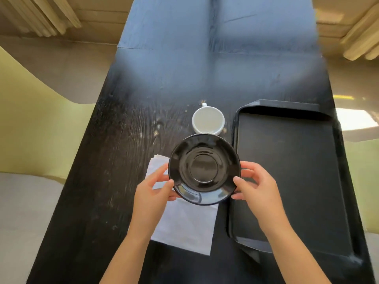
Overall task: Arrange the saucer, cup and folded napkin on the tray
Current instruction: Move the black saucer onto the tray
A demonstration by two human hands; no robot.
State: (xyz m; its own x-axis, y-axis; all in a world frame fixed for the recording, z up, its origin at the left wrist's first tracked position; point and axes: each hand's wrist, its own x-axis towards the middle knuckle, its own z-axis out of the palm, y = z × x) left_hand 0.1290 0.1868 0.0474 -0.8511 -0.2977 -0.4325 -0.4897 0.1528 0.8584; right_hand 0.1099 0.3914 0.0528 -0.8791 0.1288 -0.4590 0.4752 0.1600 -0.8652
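I hold a glossy black saucer point(204, 169) by its rim, raised over the table. My left hand point(152, 188) grips its left edge and my right hand point(255, 186) grips its right edge. Beneath the saucer and my left hand lies a white folded napkin point(185, 224), partly hidden. A white cup point(208, 120) stands upright just beyond the saucer, empty, its handle pointing away. The black rectangular tray point(291, 173) lies to the right with nothing on it.
Everything rests on a long black wooden table point(114, 140). The tray sits close to the table's right edge. Pale yellow-green seating point(30, 111) lies to the left, and light wooden furniture shows at the top corners.
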